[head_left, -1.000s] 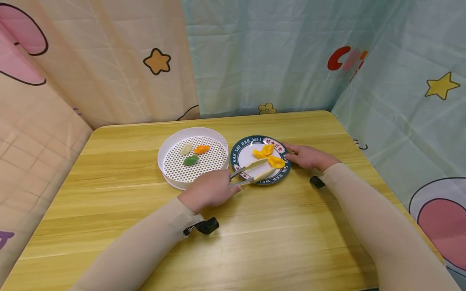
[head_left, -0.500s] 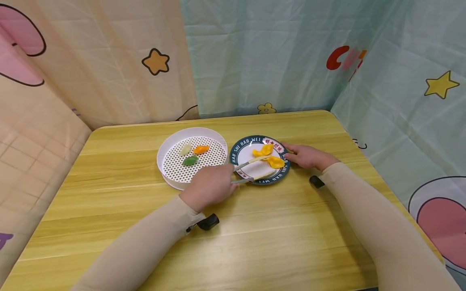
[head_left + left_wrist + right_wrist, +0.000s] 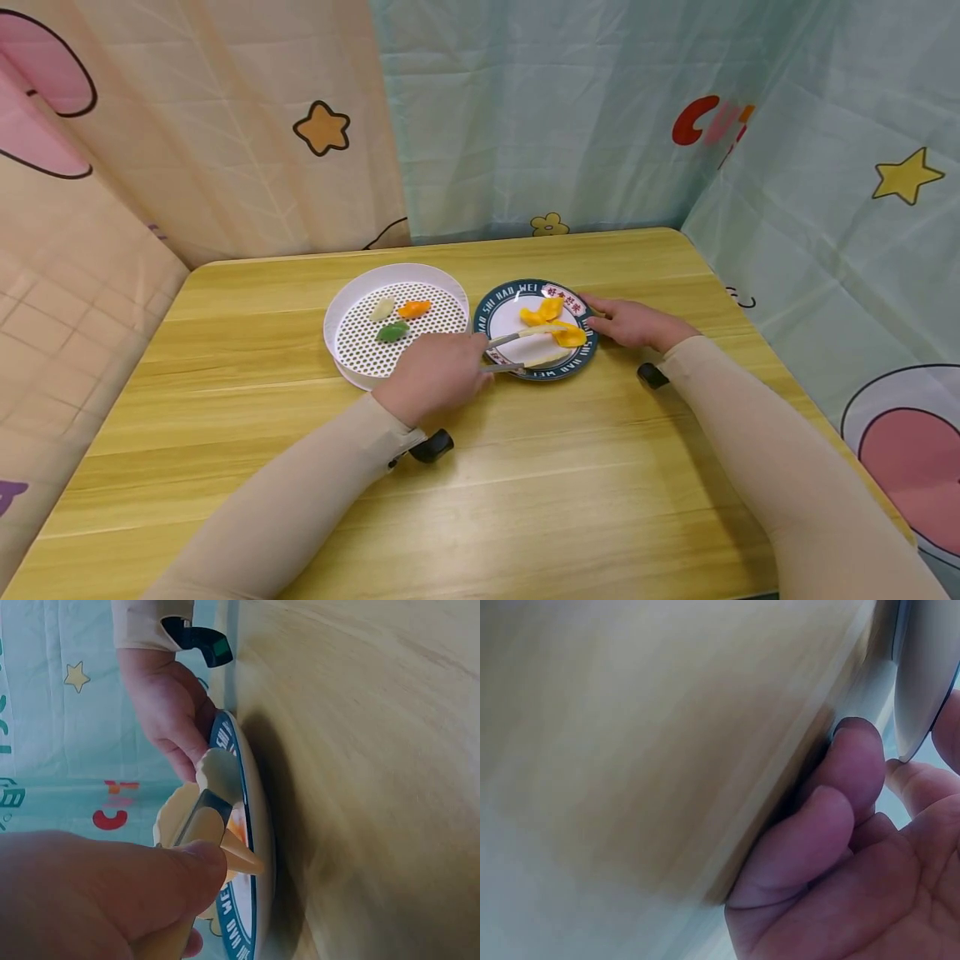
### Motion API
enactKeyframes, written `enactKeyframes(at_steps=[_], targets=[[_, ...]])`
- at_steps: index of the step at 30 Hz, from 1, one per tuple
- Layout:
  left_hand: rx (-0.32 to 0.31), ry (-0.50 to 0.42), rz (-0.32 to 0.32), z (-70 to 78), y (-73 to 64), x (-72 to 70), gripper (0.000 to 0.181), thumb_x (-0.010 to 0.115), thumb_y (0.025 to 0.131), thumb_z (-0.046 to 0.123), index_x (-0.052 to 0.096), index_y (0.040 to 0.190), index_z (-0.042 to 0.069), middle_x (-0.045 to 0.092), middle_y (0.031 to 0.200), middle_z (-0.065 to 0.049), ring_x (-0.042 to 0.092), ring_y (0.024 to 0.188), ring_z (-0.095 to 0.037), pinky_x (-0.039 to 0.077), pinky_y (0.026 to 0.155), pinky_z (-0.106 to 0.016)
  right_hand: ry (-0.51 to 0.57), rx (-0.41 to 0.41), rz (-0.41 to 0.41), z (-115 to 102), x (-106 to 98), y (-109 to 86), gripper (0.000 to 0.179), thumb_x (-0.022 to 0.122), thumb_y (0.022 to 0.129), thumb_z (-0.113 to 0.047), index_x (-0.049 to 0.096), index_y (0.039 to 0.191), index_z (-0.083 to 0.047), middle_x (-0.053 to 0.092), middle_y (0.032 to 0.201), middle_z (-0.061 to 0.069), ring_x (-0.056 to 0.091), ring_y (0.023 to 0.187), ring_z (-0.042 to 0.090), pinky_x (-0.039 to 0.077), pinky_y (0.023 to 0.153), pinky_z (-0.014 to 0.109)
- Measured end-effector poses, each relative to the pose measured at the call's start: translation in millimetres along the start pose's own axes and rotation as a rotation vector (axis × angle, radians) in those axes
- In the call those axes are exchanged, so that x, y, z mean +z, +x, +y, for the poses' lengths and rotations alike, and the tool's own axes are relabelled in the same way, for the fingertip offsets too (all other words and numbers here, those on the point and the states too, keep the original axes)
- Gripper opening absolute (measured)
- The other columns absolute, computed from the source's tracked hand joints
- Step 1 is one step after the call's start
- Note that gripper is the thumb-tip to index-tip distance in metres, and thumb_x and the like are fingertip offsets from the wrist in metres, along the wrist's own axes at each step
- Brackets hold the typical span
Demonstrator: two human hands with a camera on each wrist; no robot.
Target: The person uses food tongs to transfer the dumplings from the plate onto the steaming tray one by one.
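Observation:
My left hand (image 3: 441, 375) grips a pair of tongs (image 3: 506, 339) with cream, scalloped tips, its thumb along one arm in the left wrist view. The tongs stand spread over the plate (image 3: 486, 321), which has a white middle and a dark blue lettered rim. One tip overlaps the nearer yellow dumpling-shaped piece (image 3: 572, 337); the other lies toward the plate's front. Farther back on the plate is more yellow (image 3: 551, 308). At the plate's right edge, my right hand (image 3: 633, 323) holds the rim, thumb on top and a finger beneath in the right wrist view.
Left of the plate stands a round white tray (image 3: 442, 317) with a perforated floor. An orange piece (image 3: 414, 309), a whitish piece (image 3: 382, 309) and a green piece (image 3: 392, 332) lie in it. Patterned curtains (image 3: 555, 125) hang behind the wooden table (image 3: 525, 500).
The tongs have turned in my left hand's grip, and one arm has swung up and over the nearer yellow piece. My right hand stays at the rim; the yellow pieces have hardly moved.

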State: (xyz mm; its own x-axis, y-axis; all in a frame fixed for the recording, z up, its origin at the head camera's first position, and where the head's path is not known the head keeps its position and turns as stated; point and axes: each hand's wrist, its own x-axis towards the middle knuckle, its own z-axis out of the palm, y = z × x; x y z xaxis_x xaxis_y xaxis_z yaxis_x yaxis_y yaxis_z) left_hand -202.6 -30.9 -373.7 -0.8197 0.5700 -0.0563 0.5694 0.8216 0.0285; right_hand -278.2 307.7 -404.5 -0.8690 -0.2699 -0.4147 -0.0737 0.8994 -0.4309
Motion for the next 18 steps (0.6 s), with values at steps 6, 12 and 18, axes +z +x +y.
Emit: enactKeyframes(at_steps=[6, 12, 18], targets=[[0.014, 0.033, 0.028, -0.4, 1.3, -4.6, 0.026, 0.068, 0.100, 0.042, 0.065, 0.109, 0.018, 0.066, 0.088, 0.004, 0.059, 0.070, -0.015, 0.051, 0.061, -0.034, 0.002, 0.004, -0.003, 0, 0, -0.2, 0.065, 0.040, 0.114, -0.043, 0.013, 0.169, -0.023, 0.028, 0.168, 0.029, 0.030, 0.153, 0.053, 0.020, 0.126, 0.066], [0.035, 0.083, 0.034, 1.8, 4.7, -10.8, 0.027, 0.070, 0.100, 0.040, 0.065, 0.115, 0.018, 0.069, 0.094, 0.003, 0.058, 0.073, -0.016, 0.051, 0.061, -0.033, -0.003, 0.001, 0.003, 0, -1, -1.6, 0.064, 0.040, 0.114, -0.042, 0.014, 0.169, -0.023, 0.028, 0.168, 0.029, 0.029, 0.153, 0.054, 0.020, 0.126, 0.066], [0.049, 0.092, 0.030, 2.4, 9.0, -14.8, 0.026, 0.071, 0.100, 0.038, 0.065, 0.114, 0.017, 0.069, 0.095, 0.003, 0.058, 0.073, -0.017, 0.050, 0.061, -0.031, -0.003, -0.004, -0.003, -1, -1, -1.4, 0.064, 0.039, 0.114, -0.042, 0.013, 0.170, -0.022, 0.027, 0.169, 0.029, 0.029, 0.154, 0.054, 0.020, 0.126, 0.066]])
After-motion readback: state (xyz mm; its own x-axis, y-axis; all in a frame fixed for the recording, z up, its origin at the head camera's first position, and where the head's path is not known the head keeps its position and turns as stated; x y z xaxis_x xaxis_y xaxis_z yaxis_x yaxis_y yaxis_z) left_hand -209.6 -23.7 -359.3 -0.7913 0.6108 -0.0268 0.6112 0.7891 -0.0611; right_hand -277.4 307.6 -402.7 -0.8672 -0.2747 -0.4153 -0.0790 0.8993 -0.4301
